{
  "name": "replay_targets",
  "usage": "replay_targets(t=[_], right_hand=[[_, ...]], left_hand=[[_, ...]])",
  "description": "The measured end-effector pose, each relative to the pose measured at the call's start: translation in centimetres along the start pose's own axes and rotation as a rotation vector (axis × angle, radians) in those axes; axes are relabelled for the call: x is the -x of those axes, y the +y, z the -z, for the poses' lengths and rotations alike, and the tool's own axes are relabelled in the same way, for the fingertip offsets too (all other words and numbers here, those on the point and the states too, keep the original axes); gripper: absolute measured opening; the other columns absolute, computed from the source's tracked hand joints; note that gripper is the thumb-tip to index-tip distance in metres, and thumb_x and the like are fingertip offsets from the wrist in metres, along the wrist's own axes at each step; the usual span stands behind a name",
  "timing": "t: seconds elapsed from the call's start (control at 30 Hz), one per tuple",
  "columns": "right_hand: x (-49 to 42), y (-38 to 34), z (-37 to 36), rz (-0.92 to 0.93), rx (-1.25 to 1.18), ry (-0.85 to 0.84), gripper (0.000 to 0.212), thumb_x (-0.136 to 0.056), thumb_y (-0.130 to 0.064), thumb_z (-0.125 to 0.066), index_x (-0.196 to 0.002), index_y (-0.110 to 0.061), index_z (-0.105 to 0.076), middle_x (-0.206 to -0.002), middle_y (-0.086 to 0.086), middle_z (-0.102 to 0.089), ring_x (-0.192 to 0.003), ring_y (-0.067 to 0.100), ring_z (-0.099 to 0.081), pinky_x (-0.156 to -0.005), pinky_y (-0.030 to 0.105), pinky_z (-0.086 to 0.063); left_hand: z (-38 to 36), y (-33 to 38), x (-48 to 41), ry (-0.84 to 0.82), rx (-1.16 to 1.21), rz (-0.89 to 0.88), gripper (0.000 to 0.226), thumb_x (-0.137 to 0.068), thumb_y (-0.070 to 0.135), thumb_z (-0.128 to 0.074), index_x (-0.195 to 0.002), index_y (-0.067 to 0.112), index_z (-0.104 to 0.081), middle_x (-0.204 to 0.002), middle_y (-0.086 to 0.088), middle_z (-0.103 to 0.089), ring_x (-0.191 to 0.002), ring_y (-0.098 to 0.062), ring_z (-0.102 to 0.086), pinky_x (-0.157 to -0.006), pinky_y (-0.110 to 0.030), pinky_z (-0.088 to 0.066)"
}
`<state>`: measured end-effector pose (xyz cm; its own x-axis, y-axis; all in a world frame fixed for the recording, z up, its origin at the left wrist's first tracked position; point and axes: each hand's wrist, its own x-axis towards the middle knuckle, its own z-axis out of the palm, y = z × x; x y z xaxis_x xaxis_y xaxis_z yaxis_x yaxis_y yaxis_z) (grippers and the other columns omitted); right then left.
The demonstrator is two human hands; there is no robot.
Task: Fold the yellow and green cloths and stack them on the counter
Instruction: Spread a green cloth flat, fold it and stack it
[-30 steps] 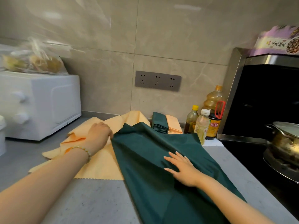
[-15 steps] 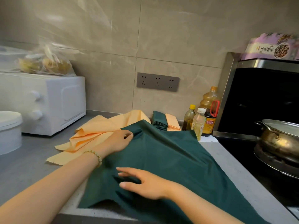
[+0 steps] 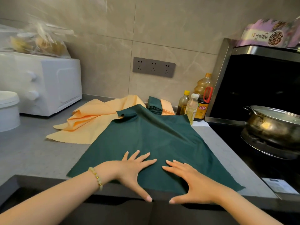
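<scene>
The task looks to be in its middle. A large dark green woven cloth (image 3: 151, 143) lies opened flat on the grey stone worktop (image 3: 32, 151), with no fold made in it yet. Only its corner at eleven o'clock is flipped over on itself. The left hand (image 3: 129, 169) and the right hand (image 3: 194, 181) lie palm down side by side on its near part. Their fingers (image 3: 149, 161) are straight and spread, the thumbs reach toward the near edge, and nothing is pinched, so this reads as smoothing before a first fold. At twelve o'clock from the green cloth, against the tiled wall, sits a small stack of folded green and yellow cloths (image 3: 159, 106), which I take as the finished part. At ten o'clock a loose heap of pale yellow cloth (image 3: 90, 120) lies rumpled and unfolded, its right side tucked under the green one. So the green cloth and the yellow heap are left to fold and add to the stack. I cannot tell how many pieces are in the heap or how many layers are in the stack. The near hem of the green cloth is partly covered by the hands where it meets the worktop's front edge.
</scene>
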<state>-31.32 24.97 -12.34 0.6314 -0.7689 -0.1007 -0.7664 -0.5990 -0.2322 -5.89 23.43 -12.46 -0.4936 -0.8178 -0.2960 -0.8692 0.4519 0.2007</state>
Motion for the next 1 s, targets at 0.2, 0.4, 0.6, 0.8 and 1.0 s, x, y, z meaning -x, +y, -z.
replay_targets(t=[0.2,0.4,0.6,0.8,1.0], right_hand=[[0.6,-0.1,0.5,-0.046,-0.037,0.073,0.05,-0.094,-0.048,-0.046,-0.141,-0.051,-0.027,-0.148,-0.033,-0.015,-0.135,-0.016,-0.006,-0.116,0.017,-0.009],[2.0,1.6,2.2,-0.189,0.095,0.08,0.043,-0.099,-0.02,-0.042,-0.138,-0.038,-0.043,-0.14,-0.027,-0.041,-0.131,-0.001,-0.038,-0.108,0.017,-0.03],[4.1,1.0,5.0,-0.149,-0.115,0.002,0.029,-0.088,-0.047,-0.051,-0.093,-0.026,-0.071,-0.087,-0.01,-0.07,-0.077,0.009,-0.063,-0.079,0.031,-0.052],[4.6,-0.1,9.0,-0.134,-0.281,-0.108,0.018,-0.081,-0.04,-0.067,-0.065,-0.034,-0.069,-0.068,-0.009,-0.066,-0.059,0.0,-0.057,-0.062,0.018,-0.046],[-0.3,3.8,11.1,-0.255,-0.078,-0.012,0.025,-0.079,-0.044,-0.069,-0.099,-0.03,-0.071,-0.091,-0.019,-0.07,-0.079,-0.003,-0.064,-0.071,0.011,-0.05]], left_hand=[[0.2,0.1,0.8,0.032,0.03,0.061,0.079,-0.085,0.072,-0.042,-0.149,0.048,-0.003,-0.159,0.014,0.009,-0.147,-0.024,0.014,-0.117,-0.052,0.008],[2.1,-0.7,2.9,0.031,-0.002,0.147,0.054,-0.099,0.018,-0.037,-0.148,0.039,-0.027,-0.157,0.011,-0.022,-0.143,-0.022,-0.024,-0.116,-0.034,-0.021],[6.1,-0.3,6.0,-0.057,-0.128,0.152,0.033,-0.098,0.033,-0.049,-0.069,0.019,-0.049,-0.064,0.004,-0.046,-0.06,-0.016,-0.041,-0.06,-0.03,-0.034],[10.3,-2.4,7.3,-0.251,-0.054,0.163,0.047,-0.083,0.048,-0.067,-0.059,0.014,-0.046,-0.051,0.009,-0.038,-0.052,-0.011,-0.041,-0.055,-0.023,-0.031],[13.5,-6.8,3.8,-0.056,-0.077,0.337,0.03,-0.079,0.045,-0.072,-0.096,0.02,-0.073,-0.077,0.013,-0.065,-0.081,-0.014,-0.062,-0.071,-0.022,-0.044]])
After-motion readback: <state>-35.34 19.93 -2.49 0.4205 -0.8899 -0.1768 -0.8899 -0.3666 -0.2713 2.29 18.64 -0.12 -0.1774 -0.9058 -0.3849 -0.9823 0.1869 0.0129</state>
